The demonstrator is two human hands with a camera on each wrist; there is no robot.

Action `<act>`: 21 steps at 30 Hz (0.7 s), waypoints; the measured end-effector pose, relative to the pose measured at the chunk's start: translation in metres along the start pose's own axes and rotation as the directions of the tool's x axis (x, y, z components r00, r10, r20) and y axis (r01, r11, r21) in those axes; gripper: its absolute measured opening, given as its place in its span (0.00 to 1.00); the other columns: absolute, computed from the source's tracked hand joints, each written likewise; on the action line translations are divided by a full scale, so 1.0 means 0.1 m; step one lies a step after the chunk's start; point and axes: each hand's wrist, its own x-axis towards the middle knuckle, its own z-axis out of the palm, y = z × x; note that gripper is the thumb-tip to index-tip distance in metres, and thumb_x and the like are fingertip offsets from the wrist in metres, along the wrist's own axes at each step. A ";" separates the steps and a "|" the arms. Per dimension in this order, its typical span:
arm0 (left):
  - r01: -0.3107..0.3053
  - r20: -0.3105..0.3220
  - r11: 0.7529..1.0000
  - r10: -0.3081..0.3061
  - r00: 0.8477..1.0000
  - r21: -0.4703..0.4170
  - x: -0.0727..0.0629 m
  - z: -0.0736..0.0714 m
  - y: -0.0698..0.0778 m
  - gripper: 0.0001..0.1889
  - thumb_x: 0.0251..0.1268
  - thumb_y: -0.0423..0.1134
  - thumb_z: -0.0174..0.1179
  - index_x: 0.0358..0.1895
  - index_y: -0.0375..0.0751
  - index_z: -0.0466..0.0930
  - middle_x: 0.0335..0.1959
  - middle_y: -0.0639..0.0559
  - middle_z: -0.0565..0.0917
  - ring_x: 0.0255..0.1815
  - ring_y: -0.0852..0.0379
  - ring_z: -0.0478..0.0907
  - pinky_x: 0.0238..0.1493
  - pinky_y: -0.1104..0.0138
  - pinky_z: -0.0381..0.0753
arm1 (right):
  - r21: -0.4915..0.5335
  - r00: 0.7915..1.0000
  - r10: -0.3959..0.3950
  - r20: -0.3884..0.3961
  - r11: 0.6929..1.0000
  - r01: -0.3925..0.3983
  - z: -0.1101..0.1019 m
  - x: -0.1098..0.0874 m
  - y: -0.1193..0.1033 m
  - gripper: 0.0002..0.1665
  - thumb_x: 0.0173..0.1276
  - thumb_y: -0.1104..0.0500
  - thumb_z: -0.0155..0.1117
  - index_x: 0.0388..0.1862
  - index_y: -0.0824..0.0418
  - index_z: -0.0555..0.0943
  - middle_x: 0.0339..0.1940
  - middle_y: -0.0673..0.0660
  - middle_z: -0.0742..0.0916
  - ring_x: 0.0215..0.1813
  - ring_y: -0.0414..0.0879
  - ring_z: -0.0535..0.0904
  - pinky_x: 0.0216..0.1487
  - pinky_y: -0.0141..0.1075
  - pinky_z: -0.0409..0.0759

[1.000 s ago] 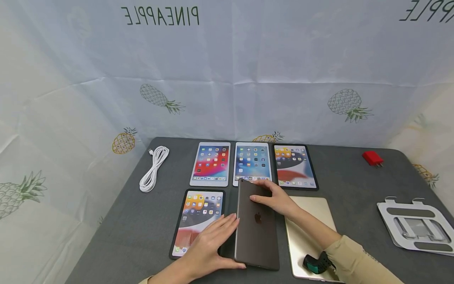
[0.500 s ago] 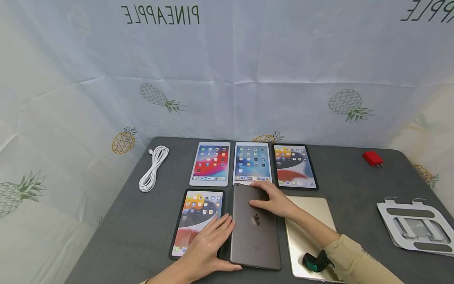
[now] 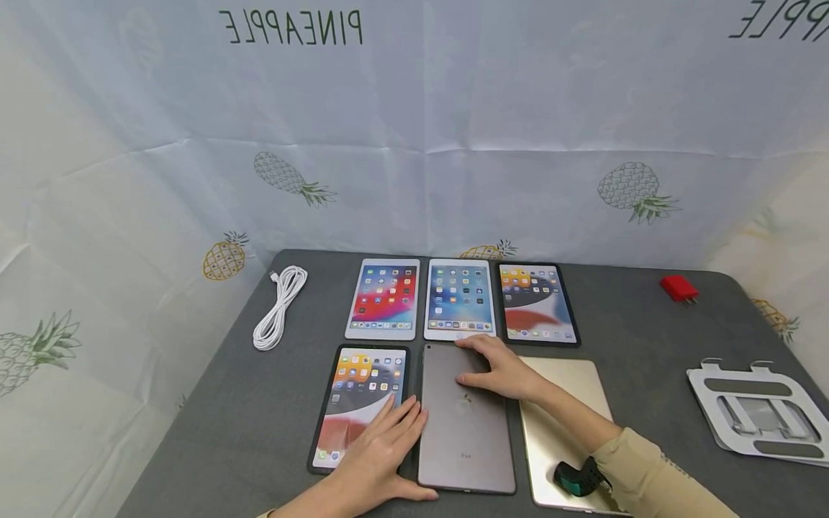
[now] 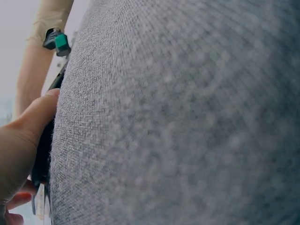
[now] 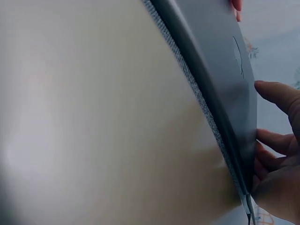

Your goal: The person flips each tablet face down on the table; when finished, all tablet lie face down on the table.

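The rectangular, dark-grey metal tablet (image 3: 463,428) has tipped flatter; it lies back up, well in from the far edge of the grey fabric-covered table (image 3: 214,432). My left hand (image 3: 381,453) rests straight fingers against it; whether my right hand (image 3: 497,369) pinches its far end, I can't tell. I'd judge this setting-down; next calls for gentle release.

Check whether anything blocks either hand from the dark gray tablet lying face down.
Nothing visible does. The right hand is at the upper end of the dark gray tablet, the left hand at its left edge. The gold tablet and the near black-framed tablet lie beside it, not on it.
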 end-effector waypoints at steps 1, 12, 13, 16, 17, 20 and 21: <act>-0.001 0.004 1.000 0.001 1.000 0.007 0.00 0.00 0.00 0.52 0.44 0.70 0.68 0.63 0.29 0.73 0.60 0.39 0.78 0.67 0.45 0.70 0.66 0.47 0.65 | -0.006 1.000 -0.002 0.002 1.000 0.002 0.00 0.00 0.00 0.34 0.62 0.49 0.71 0.64 0.61 0.75 0.62 0.58 0.78 0.64 0.56 0.69 0.63 0.56 0.67; 0.038 0.082 0.999 -0.037 0.996 -0.015 -0.03 0.03 -0.01 0.52 0.42 0.71 0.67 0.64 0.30 0.73 0.63 0.38 0.76 0.69 0.47 0.67 0.69 0.50 0.61 | -0.039 0.999 -0.013 0.031 0.999 0.014 -0.01 -0.02 0.02 0.36 0.61 0.51 0.72 0.66 0.61 0.74 0.64 0.60 0.76 0.64 0.57 0.67 0.63 0.57 0.68; 0.049 0.092 0.998 -0.046 0.995 -0.025 -0.03 0.02 -0.01 0.53 0.42 0.70 0.67 0.64 0.30 0.72 0.64 0.38 0.75 0.69 0.47 0.67 0.69 0.50 0.61 | -0.039 0.999 -0.011 0.034 0.999 0.013 -0.01 -0.02 0.02 0.36 0.61 0.51 0.72 0.66 0.61 0.74 0.65 0.60 0.76 0.64 0.57 0.67 0.63 0.57 0.68; 0.084 0.124 0.995 -0.076 0.989 -0.062 -0.04 0.02 0.00 0.52 0.44 0.69 0.67 0.66 0.30 0.71 0.66 0.38 0.73 0.70 0.46 0.65 0.68 0.49 0.61 | -0.035 0.999 -0.007 0.040 0.999 0.008 -0.01 -0.01 0.02 0.36 0.61 0.52 0.72 0.66 0.62 0.73 0.65 0.60 0.75 0.63 0.57 0.67 0.62 0.57 0.68; 0.097 0.136 0.992 -0.086 0.987 -0.076 -0.04 0.02 0.01 0.52 0.45 0.69 0.67 0.66 0.30 0.70 0.66 0.38 0.72 0.71 0.46 0.65 0.68 0.48 0.62 | -0.035 0.999 -0.006 0.040 0.999 0.007 -0.02 -0.01 0.02 0.36 0.61 0.52 0.72 0.66 0.62 0.73 0.65 0.60 0.75 0.63 0.56 0.67 0.62 0.57 0.69; 0.137 0.170 0.983 -0.115 0.979 -0.119 -0.05 0.01 0.02 0.51 0.47 0.68 0.66 0.68 0.30 0.68 0.68 0.38 0.70 0.71 0.45 0.64 0.68 0.48 0.62 | -0.041 0.999 -0.006 0.037 0.999 0.007 -0.01 -0.01 0.02 0.37 0.60 0.52 0.73 0.66 0.62 0.73 0.65 0.60 0.75 0.62 0.56 0.68 0.61 0.56 0.69; 0.148 0.180 0.980 -0.123 0.976 -0.132 -0.05 0.01 0.02 0.51 0.48 0.67 0.66 0.68 0.30 0.68 0.68 0.38 0.70 0.71 0.45 0.63 0.68 0.48 0.62 | -0.035 0.999 -0.002 0.036 0.999 0.003 -0.01 -0.01 0.02 0.37 0.60 0.52 0.73 0.66 0.62 0.73 0.65 0.60 0.75 0.62 0.55 0.67 0.61 0.56 0.69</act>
